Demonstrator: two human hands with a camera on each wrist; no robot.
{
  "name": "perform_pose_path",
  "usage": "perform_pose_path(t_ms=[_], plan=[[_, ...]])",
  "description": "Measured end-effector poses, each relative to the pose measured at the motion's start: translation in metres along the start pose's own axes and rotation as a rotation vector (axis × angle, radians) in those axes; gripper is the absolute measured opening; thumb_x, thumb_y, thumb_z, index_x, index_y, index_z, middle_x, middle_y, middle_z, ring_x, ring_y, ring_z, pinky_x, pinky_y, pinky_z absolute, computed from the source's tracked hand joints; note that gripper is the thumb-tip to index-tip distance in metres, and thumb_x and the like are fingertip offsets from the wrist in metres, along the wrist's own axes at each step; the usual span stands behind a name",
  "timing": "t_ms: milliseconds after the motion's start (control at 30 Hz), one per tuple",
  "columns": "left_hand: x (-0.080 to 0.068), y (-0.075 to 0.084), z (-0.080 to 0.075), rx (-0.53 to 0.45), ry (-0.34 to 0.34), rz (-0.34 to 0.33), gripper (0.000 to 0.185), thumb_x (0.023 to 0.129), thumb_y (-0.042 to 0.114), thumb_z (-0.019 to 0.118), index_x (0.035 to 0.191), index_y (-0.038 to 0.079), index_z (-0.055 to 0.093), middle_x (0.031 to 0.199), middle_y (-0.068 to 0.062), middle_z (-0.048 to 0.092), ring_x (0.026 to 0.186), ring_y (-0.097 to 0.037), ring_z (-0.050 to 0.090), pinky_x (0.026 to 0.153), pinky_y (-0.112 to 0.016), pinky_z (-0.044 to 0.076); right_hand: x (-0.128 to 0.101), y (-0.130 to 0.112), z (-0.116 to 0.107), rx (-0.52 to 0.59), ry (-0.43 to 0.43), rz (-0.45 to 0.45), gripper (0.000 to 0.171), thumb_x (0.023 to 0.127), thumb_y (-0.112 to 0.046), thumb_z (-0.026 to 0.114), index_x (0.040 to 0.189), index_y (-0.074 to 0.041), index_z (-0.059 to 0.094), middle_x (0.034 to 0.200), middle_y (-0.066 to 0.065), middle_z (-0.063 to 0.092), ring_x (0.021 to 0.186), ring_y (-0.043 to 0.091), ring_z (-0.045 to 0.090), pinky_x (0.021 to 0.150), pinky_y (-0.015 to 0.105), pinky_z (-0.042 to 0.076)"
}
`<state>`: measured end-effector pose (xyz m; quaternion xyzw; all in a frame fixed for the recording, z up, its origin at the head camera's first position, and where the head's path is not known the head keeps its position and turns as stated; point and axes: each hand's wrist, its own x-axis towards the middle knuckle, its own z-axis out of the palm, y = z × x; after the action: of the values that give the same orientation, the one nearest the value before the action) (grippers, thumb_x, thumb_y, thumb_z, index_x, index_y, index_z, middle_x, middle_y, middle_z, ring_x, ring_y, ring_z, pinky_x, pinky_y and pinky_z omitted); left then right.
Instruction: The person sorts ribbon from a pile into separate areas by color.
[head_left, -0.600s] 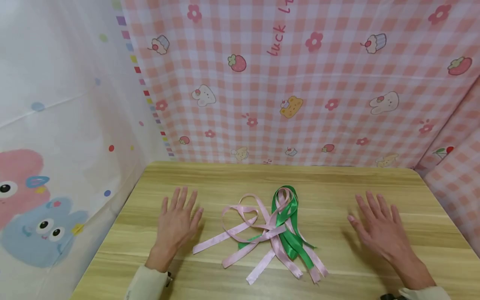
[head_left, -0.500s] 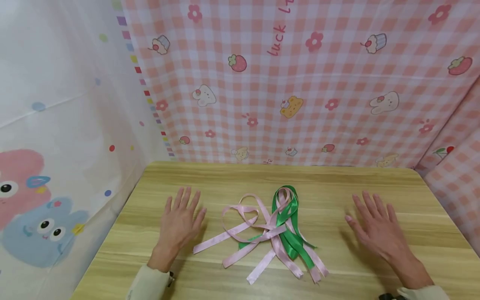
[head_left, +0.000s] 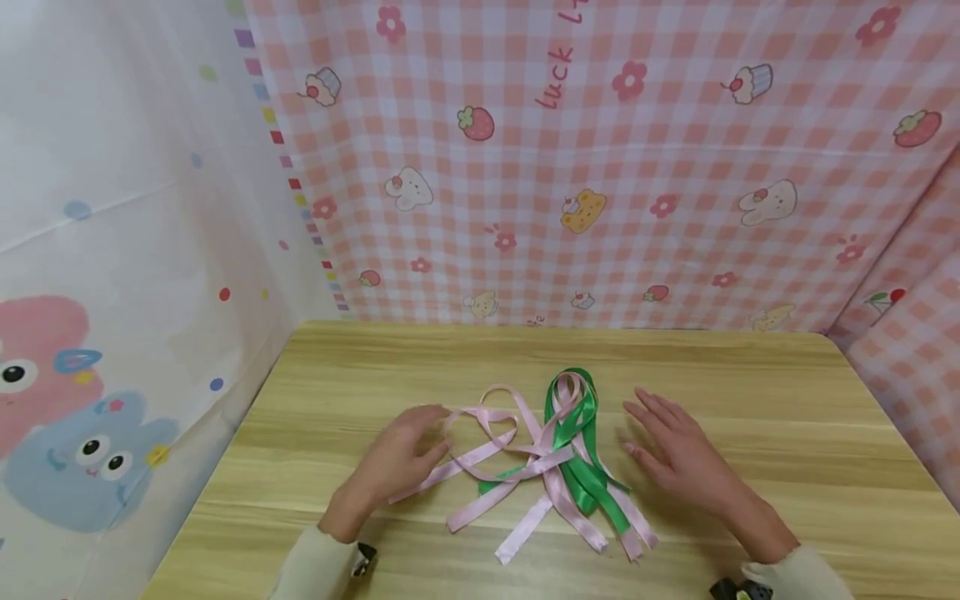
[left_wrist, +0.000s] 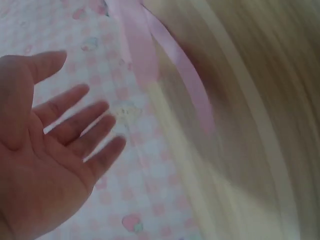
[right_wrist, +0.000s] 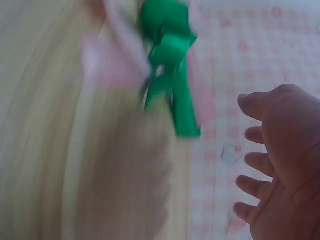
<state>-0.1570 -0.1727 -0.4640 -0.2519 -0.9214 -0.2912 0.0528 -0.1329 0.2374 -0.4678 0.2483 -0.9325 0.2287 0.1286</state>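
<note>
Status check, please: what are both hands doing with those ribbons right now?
Left hand open, at the pink ribbons. Right hand open, beside the green ribbons. Neither grips anything. Nothing in the way.

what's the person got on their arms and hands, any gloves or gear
No gloves: both the left hand and the right hand are bare, with no rings visible. Each arm wears a cream, soft-looking long sleeve, the left sleeve and the right sleeve ending at the wrist. A small dark device sits at the left cuff, another at the right.

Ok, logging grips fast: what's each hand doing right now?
Left hand: open, holding nothing, at the pink ribbons.
Right hand: open, holding nothing.
</note>
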Motion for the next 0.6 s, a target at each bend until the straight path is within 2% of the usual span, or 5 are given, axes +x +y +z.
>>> perform_pose_path(t_ms=[133, 333, 467, 600], plan=[[0.005, 0.009, 0.005, -0.176, -0.117, -0.02, 0.035, 0.092, 0.017, 0.071, 0.124, 0.004, 0.065, 0.128, -0.012, 0.065, 0.124, -0.031, 0.058, 0.104, -0.05, 0.045, 0.015, -0.022, 0.008, 0.095, -0.063, -0.03, 0.048, 0.09, -0.014, 0.072, 0.133, -0.001, 0.057, 0.142, 0.022, 0.051, 0.132, 0.044, 0.044, 0.103, 0.065, 0.037], [0.013, 0.012, 0.018, -0.396, -0.257, -0.02, 0.023, 0.093, 0.013, 0.069, 0.114, 0.003, 0.067, 0.114, -0.013, 0.069, 0.107, -0.028, 0.065, 0.093, -0.045, 0.053, 0.039, -0.055, 0.027, 0.175, -0.149, -0.126, 0.033, 0.089, -0.012, 0.074, 0.119, -0.004, 0.065, 0.122, 0.01, 0.064, 0.117, 0.029, 0.057, 0.096, 0.051, 0.049], [0.015, 0.015, 0.026, -0.455, -0.316, -0.019, 0.026, 0.091, 0.014, 0.072, 0.113, 0.004, 0.067, 0.113, -0.01, 0.07, 0.106, -0.026, 0.066, 0.093, -0.04, 0.053, 0.048, -0.073, 0.038, 0.163, -0.187, -0.185, 0.029, 0.087, -0.015, 0.075, 0.114, -0.008, 0.067, 0.113, 0.002, 0.065, 0.113, 0.024, 0.057, 0.095, 0.047, 0.048], [0.015, 0.017, 0.031, -0.486, -0.341, -0.007, 0.029, 0.088, 0.013, 0.075, 0.113, 0.003, 0.066, 0.115, -0.01, 0.069, 0.107, -0.026, 0.066, 0.094, -0.039, 0.053, 0.053, -0.083, 0.05, 0.161, -0.193, -0.231, 0.026, 0.086, -0.015, 0.075, 0.11, -0.009, 0.069, 0.108, 0.0, 0.068, 0.108, 0.019, 0.058, 0.096, 0.045, 0.045]])
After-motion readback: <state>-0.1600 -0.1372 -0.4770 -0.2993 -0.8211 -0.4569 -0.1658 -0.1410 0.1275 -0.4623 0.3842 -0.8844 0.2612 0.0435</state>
